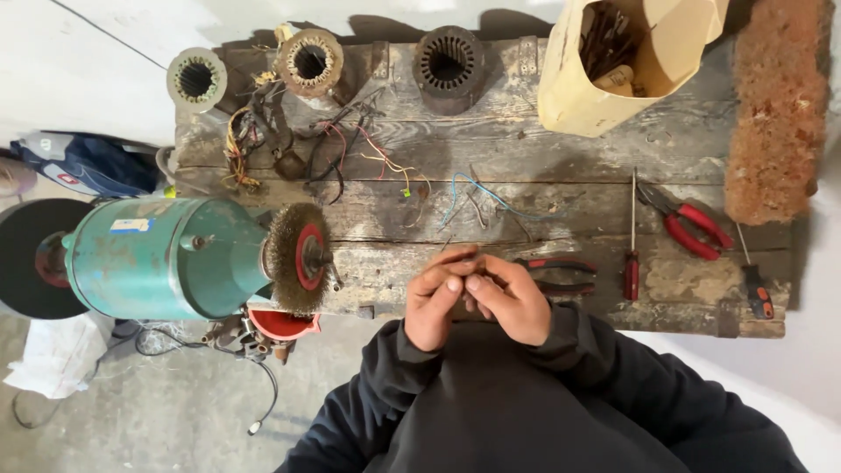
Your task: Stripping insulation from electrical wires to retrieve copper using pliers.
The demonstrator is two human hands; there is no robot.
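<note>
My left hand (434, 302) and my right hand (512, 298) are pressed together at the near edge of a worn wooden workbench (561, 149). Their fingertips pinch something small between them; it is too small to make out. Both sleeves are dark. Pliers with red and black handles (561, 273) lie on the bench just right of my right hand. Loose blue wire (477, 191) lies beyond my fingers.
A teal bench grinder (158, 258) with a wire brush wheel (298, 257) stands left. Three motor stators (308, 60) and tangled wires sit at the back. A cardboard box (604, 70), a rusty block (775, 105), red pliers (688, 221) and screwdrivers (632, 254) lie right.
</note>
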